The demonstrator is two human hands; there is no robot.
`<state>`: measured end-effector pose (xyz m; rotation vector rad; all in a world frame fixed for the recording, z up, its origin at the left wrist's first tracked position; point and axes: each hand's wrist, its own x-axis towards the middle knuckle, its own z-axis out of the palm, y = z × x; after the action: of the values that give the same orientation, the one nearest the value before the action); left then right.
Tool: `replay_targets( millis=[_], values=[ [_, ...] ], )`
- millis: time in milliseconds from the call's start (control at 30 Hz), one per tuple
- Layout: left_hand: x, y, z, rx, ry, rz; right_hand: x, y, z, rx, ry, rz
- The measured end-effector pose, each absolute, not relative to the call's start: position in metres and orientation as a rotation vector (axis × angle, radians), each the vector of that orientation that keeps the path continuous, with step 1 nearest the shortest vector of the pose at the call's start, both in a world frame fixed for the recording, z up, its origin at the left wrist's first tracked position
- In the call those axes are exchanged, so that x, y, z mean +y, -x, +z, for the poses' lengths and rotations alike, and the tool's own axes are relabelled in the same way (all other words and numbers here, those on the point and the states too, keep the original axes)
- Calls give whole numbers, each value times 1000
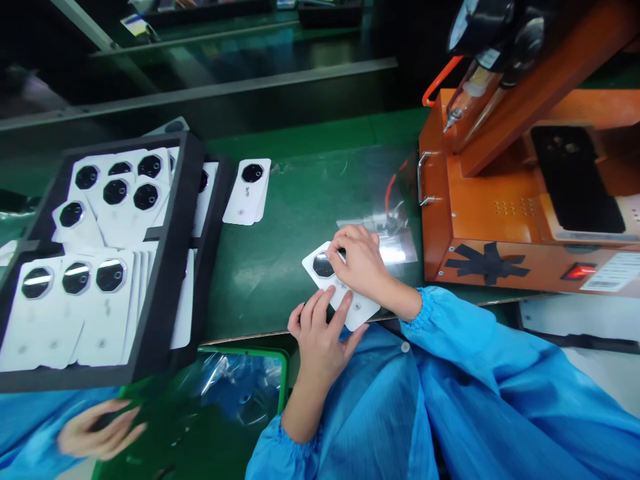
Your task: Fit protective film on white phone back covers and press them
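Note:
A white panel (359, 308) with a dark octagonal camera window lies tilted near the front edge of the green table. My left hand (320, 333) rests on its lower left edge with the fingers spread. Over the dark window is my right hand (357, 260), its thumb and fingers pinched together; whatever they pinch is too small to make out. Clear plastic film (395, 240) lies just behind and to the right of the panel. Further left on the table, two similar panels (247, 193) are stacked slightly askew.
At the left, a black tray (173, 247) holds several white panels. An orange machine (475, 220) with a dark plate stands at the right. Below the table edge is a green bin (285, 373) with plastic film. Another person's hand (103, 427) shows at the lower left.

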<state>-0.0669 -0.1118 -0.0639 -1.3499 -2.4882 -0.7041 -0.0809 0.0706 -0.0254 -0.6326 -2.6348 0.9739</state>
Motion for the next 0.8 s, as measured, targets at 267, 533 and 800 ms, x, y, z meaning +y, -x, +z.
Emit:
replay_targets(
  millis=[267, 533, 800],
  values=[
    [-112, 67, -63, -2514, 1361, -693, 71, 83, -28, -2618, 636, 957],
    [-114, 67, -63, -2515, 1369, -709, 70, 80, -29, -2644, 599, 856],
    [-116, 67, -54, -2557, 1399, -654, 69, 44, -1, -2672, 432, 664]
  ],
)
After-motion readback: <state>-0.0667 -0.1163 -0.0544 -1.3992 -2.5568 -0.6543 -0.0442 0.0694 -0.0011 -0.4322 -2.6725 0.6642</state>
